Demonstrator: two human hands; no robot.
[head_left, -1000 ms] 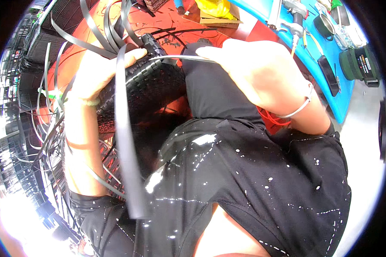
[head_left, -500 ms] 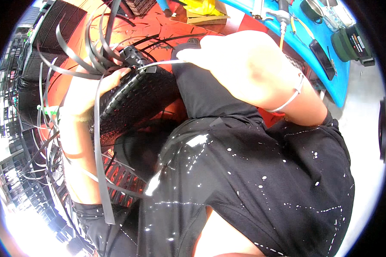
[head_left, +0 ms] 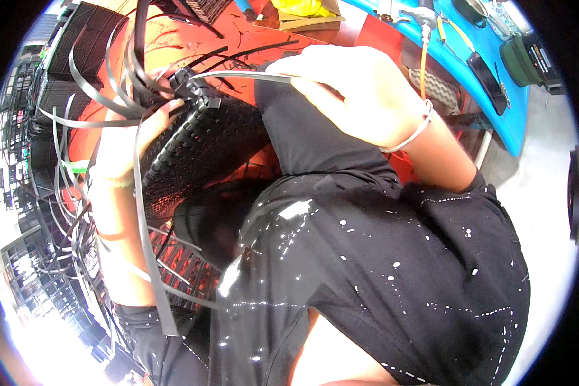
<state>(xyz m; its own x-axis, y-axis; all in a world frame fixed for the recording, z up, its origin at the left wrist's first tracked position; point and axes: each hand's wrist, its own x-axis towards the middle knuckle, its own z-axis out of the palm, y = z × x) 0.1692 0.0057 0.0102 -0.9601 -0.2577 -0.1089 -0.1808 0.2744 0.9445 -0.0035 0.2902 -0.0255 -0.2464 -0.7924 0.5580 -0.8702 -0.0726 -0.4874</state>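
Note:
A black woven basket (head_left: 222, 132) of flat plastic strips leans before me at the left, its rim tilted up. Around the rim's upper corner my left hand (head_left: 130, 143) is closed, thumb on the edge; some of its fingers are hidden. Several loose grey-black strips (head_left: 100, 96) fan out above that hand, and a long one (head_left: 143, 219) hangs down past my forearm. From the rim corner a flat plastic strip (head_left: 244, 76) runs right to my right hand (head_left: 360, 96), which pinches it between thumb and fingers.
Red-orange flooring (head_left: 193, 38) is littered with strip scraps. A blue table (head_left: 511, 132) at the far right bears a dark phone (head_left: 486, 83), yellow-handled pliers (head_left: 458, 35) and a green-black container (head_left: 527, 61). Dark woven baskets (head_left: 77, 48) stand at the far left. A cardboard box (head_left: 309, 22) holds something yellow.
My right hand has turned and shifted slightly, still pinching the strip, of which a longer length shows. The basket corner and my left hand have moved a little left.

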